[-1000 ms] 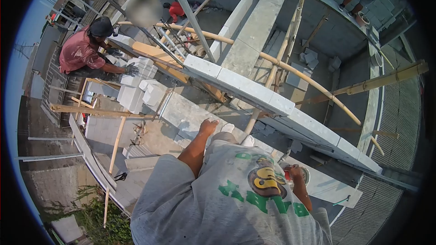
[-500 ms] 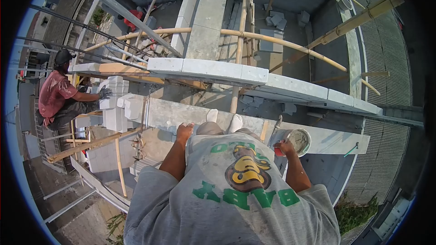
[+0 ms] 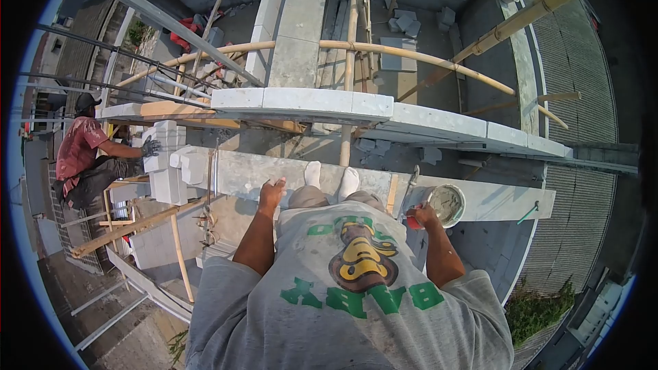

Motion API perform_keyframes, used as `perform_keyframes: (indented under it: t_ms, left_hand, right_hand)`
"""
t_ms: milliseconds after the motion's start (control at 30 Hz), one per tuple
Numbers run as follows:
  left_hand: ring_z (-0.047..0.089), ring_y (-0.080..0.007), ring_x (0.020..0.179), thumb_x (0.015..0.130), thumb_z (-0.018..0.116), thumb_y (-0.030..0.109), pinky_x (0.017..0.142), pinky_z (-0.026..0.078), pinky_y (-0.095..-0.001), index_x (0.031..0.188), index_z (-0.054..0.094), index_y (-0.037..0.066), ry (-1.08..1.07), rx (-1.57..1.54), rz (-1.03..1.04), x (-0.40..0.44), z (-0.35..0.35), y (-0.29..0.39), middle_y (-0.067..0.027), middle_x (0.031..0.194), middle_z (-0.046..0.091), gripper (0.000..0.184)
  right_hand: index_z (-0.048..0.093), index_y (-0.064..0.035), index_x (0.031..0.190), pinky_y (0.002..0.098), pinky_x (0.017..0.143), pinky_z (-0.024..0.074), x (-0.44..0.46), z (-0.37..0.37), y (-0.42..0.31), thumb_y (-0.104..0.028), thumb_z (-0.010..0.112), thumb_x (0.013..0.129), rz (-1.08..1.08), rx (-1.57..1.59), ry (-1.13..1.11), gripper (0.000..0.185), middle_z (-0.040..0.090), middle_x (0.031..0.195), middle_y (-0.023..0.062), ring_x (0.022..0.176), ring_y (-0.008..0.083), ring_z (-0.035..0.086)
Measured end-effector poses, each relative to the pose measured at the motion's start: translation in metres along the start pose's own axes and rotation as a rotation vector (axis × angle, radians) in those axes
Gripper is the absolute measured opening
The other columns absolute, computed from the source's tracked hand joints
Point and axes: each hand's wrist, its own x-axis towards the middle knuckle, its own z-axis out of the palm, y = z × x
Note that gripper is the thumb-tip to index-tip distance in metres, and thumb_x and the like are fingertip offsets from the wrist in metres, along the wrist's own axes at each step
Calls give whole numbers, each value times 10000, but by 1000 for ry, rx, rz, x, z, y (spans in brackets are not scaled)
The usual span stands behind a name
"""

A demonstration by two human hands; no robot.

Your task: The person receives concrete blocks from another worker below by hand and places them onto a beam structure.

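My left hand point(image 3: 273, 194) hangs over the plank's near edge, left of my feet. Its fingers are loosely curled and partly apart, and I see nothing in them. My right hand point(image 3: 423, 215) is closed at the left side of a round bucket point(image 3: 460, 218) holding grey mortar point(image 3: 445, 204). A red handle point(image 3: 412, 223) shows under its fingers; whether it belongs to the bucket or to a tool is hidden. My feet in white socks point(image 3: 348, 182) stand on the grey plank point(image 3: 274, 166), which runs left and right of me.
A row of white blocks point(image 3: 308, 101) tops the wall ahead. Bamboo poles point(image 3: 418, 55) cross beyond it. At left, a co-worker point(image 3: 86, 147) crouches with gloved hands on stacked blocks point(image 3: 164, 157). Another person in red point(image 3: 181, 38) is farther below. Drops open on both sides of the plank.
The view has shifted slightly, so the scene sits a little left and higher. My left hand's fingers have loosened somewhat. My right hand stays at the bucket.
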Motion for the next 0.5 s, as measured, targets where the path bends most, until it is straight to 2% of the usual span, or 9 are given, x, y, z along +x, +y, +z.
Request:
perform_keyframes:
  t_ms: [133, 233, 500]
  left_hand:
    - [543, -124, 591, 823, 655, 269, 532, 447, -257, 885, 614, -2, -24, 80, -49, -11, -5, -2, -34, 701, 586, 281]
    - [547, -121, 593, 825, 651, 277, 530, 445, -254, 879, 621, -1, -23, 51, -61, -21, -6, -3, -43, 710, 600, 284]
    - [548, -125, 570, 819, 660, 269, 529, 450, -262, 868, 626, 7, -29, 116, -70, -11, 1, 0, -42, 686, 601, 269]
  right_hand:
    - [533, 0, 989, 387, 631, 524, -3, -4, -4, -313, 795, 547, 12, 33, -5, 602, 605, 903, 164, 802, 279, 615]
    - [533, 6, 1009, 379, 639, 527, 1, -4, -3, -304, 796, 547, -13, -9, 8, 616, 603, 899, 167, 799, 276, 619]
    - [517, 12, 1020, 387, 525, 528, -11, -10, -6, -269, 790, 564, 103, 80, -1, 601, 593, 890, 161, 778, 276, 616]
